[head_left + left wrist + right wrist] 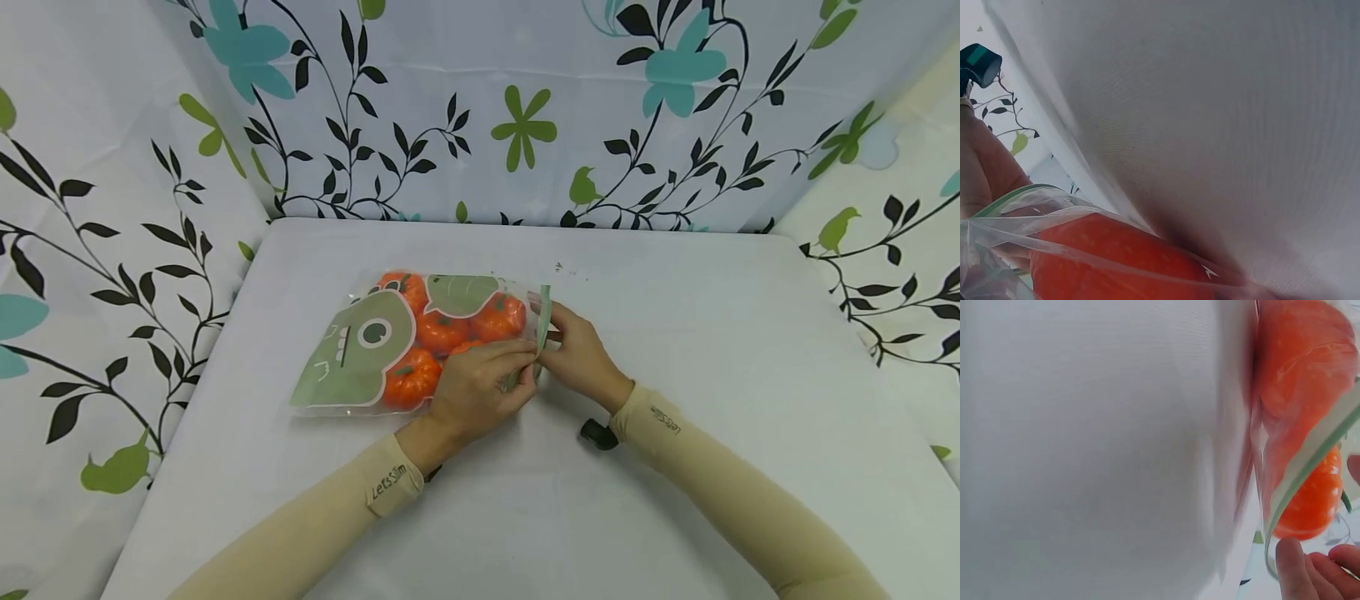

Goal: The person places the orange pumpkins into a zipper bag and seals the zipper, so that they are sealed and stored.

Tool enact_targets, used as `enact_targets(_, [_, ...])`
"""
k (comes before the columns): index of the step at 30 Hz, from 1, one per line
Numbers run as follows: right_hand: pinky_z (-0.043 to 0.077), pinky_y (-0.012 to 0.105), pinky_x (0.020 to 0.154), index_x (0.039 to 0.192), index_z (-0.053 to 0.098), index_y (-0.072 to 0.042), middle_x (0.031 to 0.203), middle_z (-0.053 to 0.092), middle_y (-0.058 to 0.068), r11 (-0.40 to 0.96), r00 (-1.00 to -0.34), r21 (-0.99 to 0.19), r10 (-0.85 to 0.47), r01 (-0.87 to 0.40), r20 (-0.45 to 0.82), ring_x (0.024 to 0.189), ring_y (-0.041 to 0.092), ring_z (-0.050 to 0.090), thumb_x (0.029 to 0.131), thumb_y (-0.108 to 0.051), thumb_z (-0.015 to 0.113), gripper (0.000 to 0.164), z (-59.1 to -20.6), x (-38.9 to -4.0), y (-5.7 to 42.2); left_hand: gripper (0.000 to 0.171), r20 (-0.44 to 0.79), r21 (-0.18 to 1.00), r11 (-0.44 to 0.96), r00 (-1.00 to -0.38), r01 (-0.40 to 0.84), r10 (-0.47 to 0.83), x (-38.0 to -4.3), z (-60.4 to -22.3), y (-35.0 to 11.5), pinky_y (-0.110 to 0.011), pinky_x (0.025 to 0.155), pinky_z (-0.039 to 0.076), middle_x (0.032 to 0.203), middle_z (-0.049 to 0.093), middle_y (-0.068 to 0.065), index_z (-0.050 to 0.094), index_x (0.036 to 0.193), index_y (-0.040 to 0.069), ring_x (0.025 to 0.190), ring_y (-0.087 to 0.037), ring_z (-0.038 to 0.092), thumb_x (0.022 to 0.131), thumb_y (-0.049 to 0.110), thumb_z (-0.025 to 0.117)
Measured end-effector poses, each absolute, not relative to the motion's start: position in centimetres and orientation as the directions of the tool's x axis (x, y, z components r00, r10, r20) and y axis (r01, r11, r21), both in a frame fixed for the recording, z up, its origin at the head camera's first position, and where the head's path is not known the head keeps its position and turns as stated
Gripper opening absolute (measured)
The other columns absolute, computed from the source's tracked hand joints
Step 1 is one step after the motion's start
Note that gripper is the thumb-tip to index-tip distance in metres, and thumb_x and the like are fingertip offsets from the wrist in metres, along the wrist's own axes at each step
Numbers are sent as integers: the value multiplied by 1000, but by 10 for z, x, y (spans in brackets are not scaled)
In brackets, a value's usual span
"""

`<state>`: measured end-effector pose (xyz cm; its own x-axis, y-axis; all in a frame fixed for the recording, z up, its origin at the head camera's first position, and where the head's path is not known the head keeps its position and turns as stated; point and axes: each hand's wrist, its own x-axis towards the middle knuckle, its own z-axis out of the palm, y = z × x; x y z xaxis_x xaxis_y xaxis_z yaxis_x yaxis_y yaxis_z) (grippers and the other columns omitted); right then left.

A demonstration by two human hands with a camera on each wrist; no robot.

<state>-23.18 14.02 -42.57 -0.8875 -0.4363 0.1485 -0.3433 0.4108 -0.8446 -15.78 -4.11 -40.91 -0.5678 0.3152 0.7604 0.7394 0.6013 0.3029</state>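
A clear plastic zip bag, printed with a green dinosaur, lies flat on the table. Several small orange-red pumpkins show through it, one of them close up in the left wrist view as a red-orange pumpkin. A green strip runs along the bag's right-hand, mouth end. My left hand lies over the bag's near right corner and pinches that edge. Across from it, my right hand grips the same edge from outside. The right wrist view has its thumb and fingers by the bowed green rim.
A white cloth covers the table. Dark specks mark it beyond the bag. A leaf-patterned curtain stands along the back and both sides. A small black wrist device hangs under the right wrist.
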Motion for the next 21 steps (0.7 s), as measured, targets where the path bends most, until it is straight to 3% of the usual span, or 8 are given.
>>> enact_targets(4, [57,41,90,134,62,-1,135,63,13,398,-883,-833,-422,-385,207,125,28,60,92,-8,71,44,-426,-230,149,19,769,298,594,-557,747,315,-160,-408,-42,-26,89,55,101,77,-6,80,96,2,98,-15,73,82,6,69])
enact_targets(10, [58,40,87,123,68,3,120,70,16,395,-873,-841,-456,-370,170,108,27,69,95,-10,69,31,-428,-229,153,22,777,294,589,-547,753,311,-164,-408,-43,-26,89,55,102,77,-6,80,99,1,99,-15,73,82,6,68])
enact_targets(21, [54,40,95,138,59,2,130,65,15,313,-821,-870,-548,-380,161,119,28,63,98,-3,58,40,-424,-230,137,23,740,317,615,-594,722,316,-174,-404,-47,-27,91,55,104,76,-7,80,102,1,100,-17,73,84,4,66])
